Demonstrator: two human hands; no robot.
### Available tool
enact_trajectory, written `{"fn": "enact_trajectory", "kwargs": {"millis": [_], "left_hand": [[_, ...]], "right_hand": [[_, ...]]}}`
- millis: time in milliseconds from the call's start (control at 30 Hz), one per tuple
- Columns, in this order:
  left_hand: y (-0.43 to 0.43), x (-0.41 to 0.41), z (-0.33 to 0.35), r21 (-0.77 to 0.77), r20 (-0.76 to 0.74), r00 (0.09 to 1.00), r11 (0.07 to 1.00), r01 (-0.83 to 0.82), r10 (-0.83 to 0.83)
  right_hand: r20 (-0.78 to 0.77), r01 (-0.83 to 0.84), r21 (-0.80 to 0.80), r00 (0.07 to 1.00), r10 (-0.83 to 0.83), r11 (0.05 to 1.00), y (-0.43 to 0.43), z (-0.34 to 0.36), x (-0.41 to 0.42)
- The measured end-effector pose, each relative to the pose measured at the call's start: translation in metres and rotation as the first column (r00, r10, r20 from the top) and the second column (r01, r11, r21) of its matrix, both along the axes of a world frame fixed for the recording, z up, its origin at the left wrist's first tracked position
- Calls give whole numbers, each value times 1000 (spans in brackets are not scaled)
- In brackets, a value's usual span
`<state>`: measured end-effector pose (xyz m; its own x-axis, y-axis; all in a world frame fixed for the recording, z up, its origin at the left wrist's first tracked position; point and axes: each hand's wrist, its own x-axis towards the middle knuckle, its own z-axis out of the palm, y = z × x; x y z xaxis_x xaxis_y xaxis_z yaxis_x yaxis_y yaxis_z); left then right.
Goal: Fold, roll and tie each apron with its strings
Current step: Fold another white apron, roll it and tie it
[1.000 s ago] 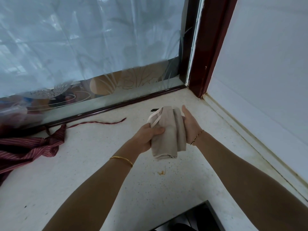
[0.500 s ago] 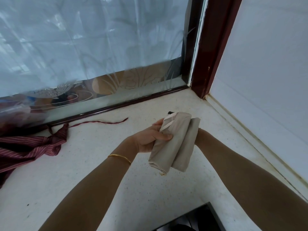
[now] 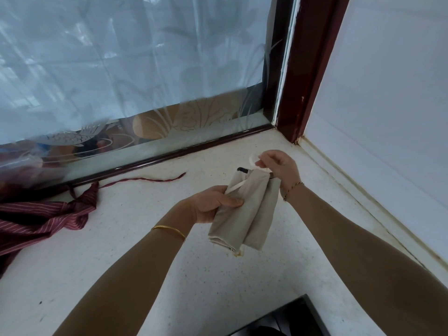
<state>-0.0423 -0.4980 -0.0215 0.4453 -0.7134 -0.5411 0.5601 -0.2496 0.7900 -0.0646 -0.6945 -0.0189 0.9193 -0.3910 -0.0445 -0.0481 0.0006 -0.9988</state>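
- Head view: a pale speckled worktop runs into a corner below a frosted window. One apron lies on the worktop and the other is held above it.
- Maroon striped apron: lies in a loose heap at the far left of the worktop. One of its strings trails out along the window frame. It is not folded, rolled or tied, so that whole job is judged left to do.
- Beige apron: held in the air above the worktop, near the corner. It is already folded and rolled into a thick bundle, with the lower end splaying a little.
- Left hand: the fingers curl round the bundle's middle and the thumb lies across the front, gripping it.
- Right hand: at the bundle's top end, with the fingers pinching a pale string.
- Pale string: one pass crosses the upper bundle, and a loop rises to the right hand. No knot shows. Tying looks under way but not finished.
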Motion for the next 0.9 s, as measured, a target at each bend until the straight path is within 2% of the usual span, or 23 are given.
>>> {"fn": "enact_trajectory", "kwargs": {"millis": [133, 267, 400, 533, 767, 900], "left_hand": [[4, 3, -2, -28, -13, 994, 994, -110, 110], [6, 6, -2, -41, -13, 982, 982, -186, 186], [8, 9, -2, -56, -9, 975, 974, -220, 220], [8, 12, -3, -55, -6, 965, 963, -262, 262], [8, 16, -7, -39, -7, 909, 909, -416, 416], [8, 19, -11, -11, 20, 853, 853, -521, 521]], "right_hand": [[16, 102, 33, 995, -103, 994, -7, -5, 0], [-90, 123, -35, 988, -125, 992, -11, -18, 0], [-232, 48, -148, 969, -81, 988, -11, -30, 1], [-306, -75, -253, 952, -6, 964, -5, -33, -2], [-352, -217, -250, 928, 120, 944, 3, -34, -3], [-291, -203, -394, 953, 88, 896, 5, -32, 0]]}}
